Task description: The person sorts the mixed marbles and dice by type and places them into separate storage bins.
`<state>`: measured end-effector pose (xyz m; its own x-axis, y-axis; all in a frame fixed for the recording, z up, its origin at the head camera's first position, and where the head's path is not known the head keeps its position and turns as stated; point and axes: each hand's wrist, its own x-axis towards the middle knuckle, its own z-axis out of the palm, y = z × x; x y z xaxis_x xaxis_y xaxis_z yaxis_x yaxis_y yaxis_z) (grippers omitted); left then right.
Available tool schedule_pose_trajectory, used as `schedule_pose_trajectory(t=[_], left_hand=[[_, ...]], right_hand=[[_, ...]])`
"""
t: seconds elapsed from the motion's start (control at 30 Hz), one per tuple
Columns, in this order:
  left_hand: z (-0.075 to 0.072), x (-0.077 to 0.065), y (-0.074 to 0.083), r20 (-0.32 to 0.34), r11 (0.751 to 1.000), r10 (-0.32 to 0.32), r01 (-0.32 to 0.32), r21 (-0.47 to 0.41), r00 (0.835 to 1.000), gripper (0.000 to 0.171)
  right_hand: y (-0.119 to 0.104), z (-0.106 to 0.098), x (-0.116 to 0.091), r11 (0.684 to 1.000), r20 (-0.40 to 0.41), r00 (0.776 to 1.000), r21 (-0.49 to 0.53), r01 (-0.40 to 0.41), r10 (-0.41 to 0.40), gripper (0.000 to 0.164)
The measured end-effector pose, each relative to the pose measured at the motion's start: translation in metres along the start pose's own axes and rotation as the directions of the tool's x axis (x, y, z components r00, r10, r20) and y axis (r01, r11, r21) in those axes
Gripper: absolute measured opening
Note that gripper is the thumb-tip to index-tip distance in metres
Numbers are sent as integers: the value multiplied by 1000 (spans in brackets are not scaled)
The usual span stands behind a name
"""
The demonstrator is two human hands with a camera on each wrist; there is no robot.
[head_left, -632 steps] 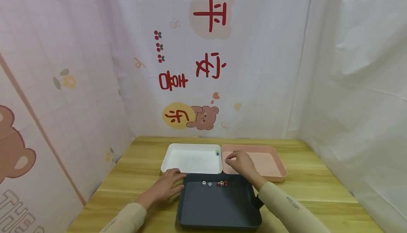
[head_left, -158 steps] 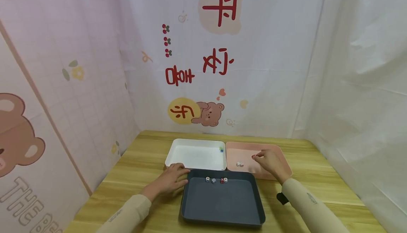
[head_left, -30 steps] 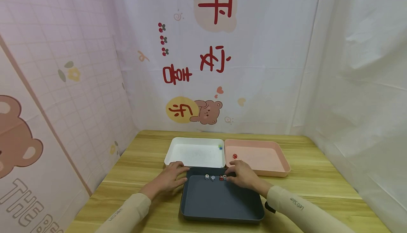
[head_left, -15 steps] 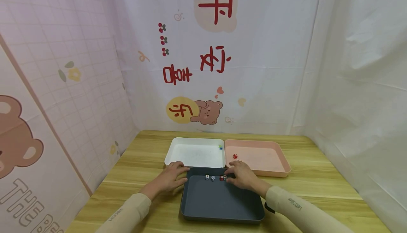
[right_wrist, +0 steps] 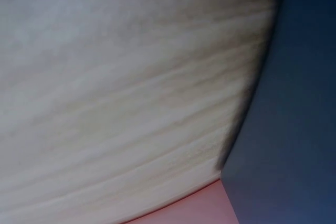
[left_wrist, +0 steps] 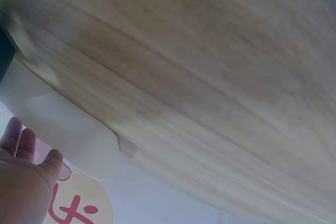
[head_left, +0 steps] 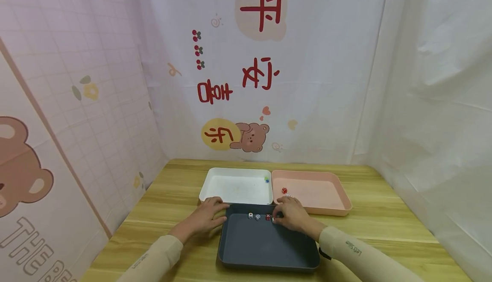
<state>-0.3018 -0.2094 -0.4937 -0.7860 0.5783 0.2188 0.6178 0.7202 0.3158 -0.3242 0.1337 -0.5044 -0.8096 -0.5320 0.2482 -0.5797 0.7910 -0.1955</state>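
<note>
My right hand reaches over the far right part of the dark grey tray, pinching a white die between thumb and fingers. Just left of it lies a red die. Two more dice, a white one and a pale striped-looking one, sit further left along the tray's far side. My left hand rests with loose fingers at the tray's far left corner. In the left wrist view, the left hand's fingers extend with nothing in them. The right wrist view does not show the right hand.
Behind the dark tray stand a white tray and a pink tray, side by side. The pink one holds a red die and white dice partly behind my hand. Small blue and green pieces lie in the white tray's right corner.
Since the oldest frame, a red die has left the dark tray and one lies in the pink tray. In the last half second the pinched white die has shifted slightly away from its red neighbour.
</note>
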Motion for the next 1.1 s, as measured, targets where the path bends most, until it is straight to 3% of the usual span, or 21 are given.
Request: schedule_pose_trajectory(t=[0.4,0.73,0.9,1.1], left_hand=[[-4,2,2,-18,1000,21,-20,21,1000,40],[5,-7,1,30,1000,-22,23,-16,999,44],[8,-10,2,26,1000,-9,9,-16,1000,43],[1,-5,3,-5,1000,4,-4,0,1000,42]], right_hand=[[2,-7,0,1000,-20,1000,-12,0,0,9],[7,-23,-5,993,-68,998,113,23,-15,6],[18,-34,-8,977,-110,993,215,-21,45,4],[33,-56,-2,947,-138,976,297,-122,169,5]])
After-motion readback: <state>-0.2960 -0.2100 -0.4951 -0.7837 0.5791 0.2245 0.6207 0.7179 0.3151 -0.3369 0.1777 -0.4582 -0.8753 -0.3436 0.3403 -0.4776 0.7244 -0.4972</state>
